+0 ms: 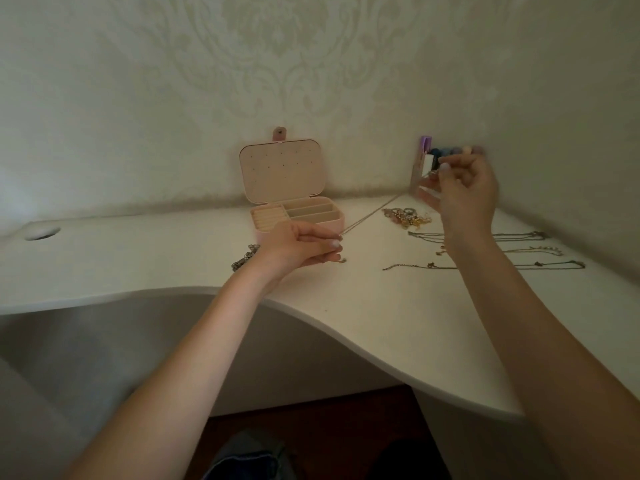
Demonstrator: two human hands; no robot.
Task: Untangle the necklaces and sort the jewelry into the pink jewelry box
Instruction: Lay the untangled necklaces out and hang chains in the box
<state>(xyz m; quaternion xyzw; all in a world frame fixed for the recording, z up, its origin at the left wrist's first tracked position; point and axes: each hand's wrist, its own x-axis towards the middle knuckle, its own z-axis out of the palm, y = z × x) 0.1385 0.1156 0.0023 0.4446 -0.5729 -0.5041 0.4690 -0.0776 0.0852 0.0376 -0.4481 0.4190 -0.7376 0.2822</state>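
From my seat the jewelry box (298, 216) stands open at the back of the surface (398, 313), against the wall, its lid upright behind the compartments. My left hand (304, 244) sits just in front of the box; my right hand (464, 192) is raised to the right, near the corner. A thin chain (374, 213) runs taut between the two hands. Under the right hand lies a tangled pile of jewelry (407, 216), and nearer me several necklaces (519, 251) lie in rows. Left of my left wrist lies another chain (244, 258). Small bottles (431, 161) stand in the corner.
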